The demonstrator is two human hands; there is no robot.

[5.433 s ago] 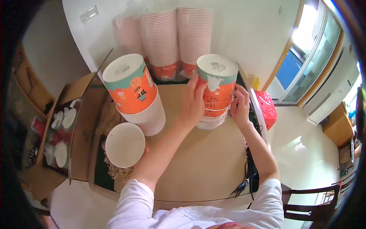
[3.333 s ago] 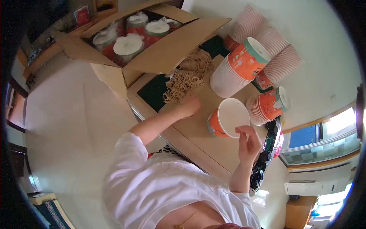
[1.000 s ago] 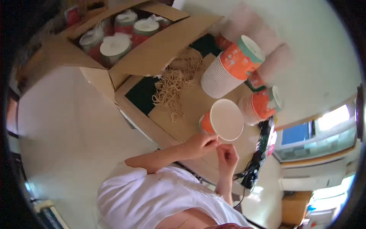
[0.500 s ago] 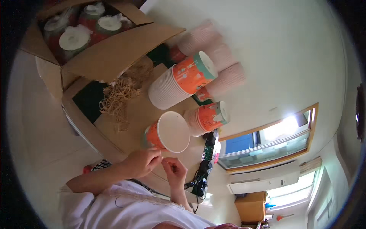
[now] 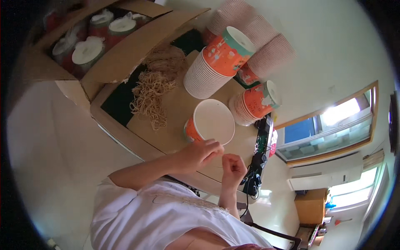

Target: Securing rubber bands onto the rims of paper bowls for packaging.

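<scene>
An open paper cup point(image 5: 190, 132), orange and green outside and white inside, stands on the table in front of me. My left hand point(image 5: 199, 156) is closed in a pinch just at the near side of its rim. Close beside it, my right hand point(image 5: 233, 167) is also closed, fingers curled and thumb pressed in. A small gap separates the two sets of fingertips. Whatever the fingers pinch is too small to make out. Beyond the cup lies a tangled heap of thin beige cords point(image 5: 151, 92), left of a tall tilted stack of paper cups point(image 5: 208, 77).
A shorter cup stack point(image 5: 255, 103) leans at the right, with pinkish cup stacks point(image 5: 271, 56) behind. An open cardboard box point(image 5: 125, 54) holding wrapped red jars or cups fills the far left. Black cables point(image 5: 254, 177) lie along the table's right edge.
The view has shifted, so the table and hands appear farther right and higher. Both hands keep their pinched pose near the cup, and my right hand has turned slightly.
</scene>
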